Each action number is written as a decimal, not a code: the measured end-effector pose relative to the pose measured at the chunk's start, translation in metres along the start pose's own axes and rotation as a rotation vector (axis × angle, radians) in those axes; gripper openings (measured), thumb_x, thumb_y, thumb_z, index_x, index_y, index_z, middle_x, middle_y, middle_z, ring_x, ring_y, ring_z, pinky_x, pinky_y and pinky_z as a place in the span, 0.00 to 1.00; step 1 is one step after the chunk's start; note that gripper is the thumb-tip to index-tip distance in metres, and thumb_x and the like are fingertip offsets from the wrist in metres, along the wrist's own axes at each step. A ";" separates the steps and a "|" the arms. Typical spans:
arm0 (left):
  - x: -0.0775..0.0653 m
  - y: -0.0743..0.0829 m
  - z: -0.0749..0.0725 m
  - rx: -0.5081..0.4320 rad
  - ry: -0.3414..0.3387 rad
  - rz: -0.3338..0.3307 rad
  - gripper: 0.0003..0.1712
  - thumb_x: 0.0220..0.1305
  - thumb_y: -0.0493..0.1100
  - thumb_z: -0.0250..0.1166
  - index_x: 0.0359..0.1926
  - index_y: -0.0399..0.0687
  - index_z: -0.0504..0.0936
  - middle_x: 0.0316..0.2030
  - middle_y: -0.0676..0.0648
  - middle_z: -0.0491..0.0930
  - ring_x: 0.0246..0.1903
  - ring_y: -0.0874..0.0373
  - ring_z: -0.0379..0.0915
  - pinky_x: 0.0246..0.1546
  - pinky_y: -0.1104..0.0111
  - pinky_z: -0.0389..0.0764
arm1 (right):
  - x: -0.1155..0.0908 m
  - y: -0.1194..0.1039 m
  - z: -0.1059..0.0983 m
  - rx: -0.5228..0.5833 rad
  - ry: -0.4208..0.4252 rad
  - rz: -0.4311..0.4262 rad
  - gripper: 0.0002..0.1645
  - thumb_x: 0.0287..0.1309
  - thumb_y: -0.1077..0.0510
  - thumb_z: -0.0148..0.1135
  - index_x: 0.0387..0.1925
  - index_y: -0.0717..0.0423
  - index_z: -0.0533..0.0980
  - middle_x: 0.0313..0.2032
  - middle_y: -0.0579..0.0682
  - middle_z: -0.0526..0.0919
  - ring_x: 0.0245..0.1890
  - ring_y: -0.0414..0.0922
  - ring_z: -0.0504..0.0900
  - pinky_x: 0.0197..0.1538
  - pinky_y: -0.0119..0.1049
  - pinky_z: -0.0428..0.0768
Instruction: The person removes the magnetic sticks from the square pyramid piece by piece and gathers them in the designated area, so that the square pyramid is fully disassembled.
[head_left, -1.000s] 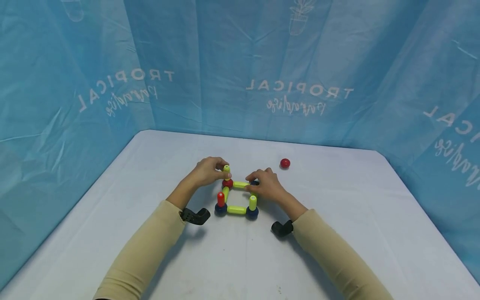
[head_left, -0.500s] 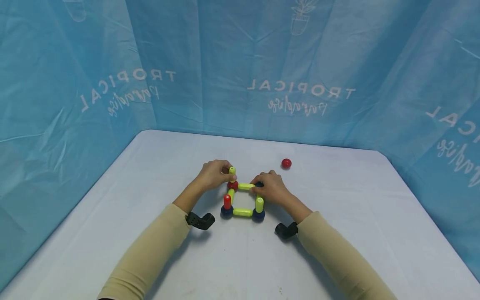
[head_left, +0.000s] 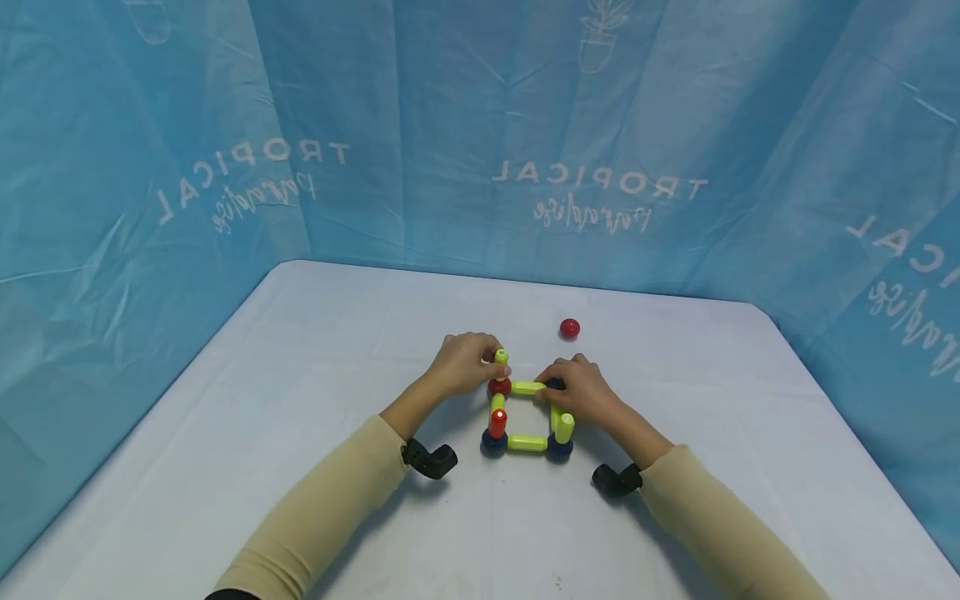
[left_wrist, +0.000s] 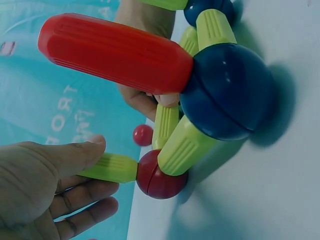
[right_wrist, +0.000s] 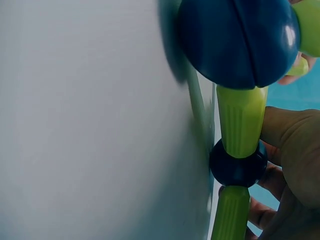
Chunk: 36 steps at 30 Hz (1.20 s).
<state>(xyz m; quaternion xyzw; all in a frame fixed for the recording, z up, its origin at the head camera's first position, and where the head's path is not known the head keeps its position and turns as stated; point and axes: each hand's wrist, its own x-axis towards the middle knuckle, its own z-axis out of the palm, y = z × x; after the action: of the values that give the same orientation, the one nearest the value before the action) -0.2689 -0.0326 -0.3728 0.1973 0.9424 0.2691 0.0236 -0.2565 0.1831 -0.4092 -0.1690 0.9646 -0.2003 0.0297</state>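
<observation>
The square frame [head_left: 528, 443] stands on the desk [head_left: 360, 342]. The left hand [head_left: 465, 365] pinches an upright green rod [left_wrist: 116, 168] atop its red far-left ball [left_wrist: 156, 179]; the right hand [head_left: 584, 390] grips the blue far-right ball [right_wrist: 236, 168]. A loose red ball [head_left: 570, 328] lies beyond.

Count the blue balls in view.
3, all on the stick frame: near-left ball, near-right ball, and far-right ball, partly covered by the right hand in the head view. Hands could hide more.
</observation>
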 end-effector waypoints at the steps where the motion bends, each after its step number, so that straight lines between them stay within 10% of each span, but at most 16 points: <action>1: 0.000 0.002 0.001 0.002 -0.001 0.005 0.15 0.59 0.51 0.66 0.42 0.49 0.82 0.37 0.51 0.83 0.43 0.55 0.76 0.57 0.53 0.64 | -0.002 0.001 -0.001 0.001 -0.001 0.000 0.14 0.54 0.50 0.66 0.43 0.47 0.83 0.42 0.45 0.83 0.42 0.46 0.68 0.44 0.41 0.65; 17: -0.011 -0.026 0.005 -0.272 -0.040 -0.090 0.10 0.57 0.44 0.67 0.41 0.51 0.83 0.38 0.50 0.81 0.40 0.58 0.72 0.34 0.69 0.70 | -0.011 0.003 -0.004 -0.005 -0.002 0.031 0.14 0.53 0.50 0.67 0.43 0.46 0.83 0.42 0.45 0.83 0.43 0.46 0.68 0.42 0.39 0.66; 36: -0.024 -0.042 0.019 -0.157 -0.053 0.012 0.08 0.56 0.44 0.68 0.39 0.53 0.85 0.36 0.55 0.84 0.42 0.59 0.72 0.50 0.58 0.67 | -0.018 -0.001 -0.008 0.106 -0.054 -0.086 0.25 0.52 0.46 0.67 0.52 0.47 0.79 0.48 0.43 0.83 0.47 0.44 0.69 0.44 0.36 0.67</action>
<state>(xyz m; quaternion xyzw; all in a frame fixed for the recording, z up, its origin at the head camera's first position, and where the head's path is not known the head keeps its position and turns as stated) -0.2587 -0.0649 -0.4123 0.2074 0.9162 0.3370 0.0622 -0.2400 0.1911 -0.4019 -0.2137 0.9433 -0.2477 0.0558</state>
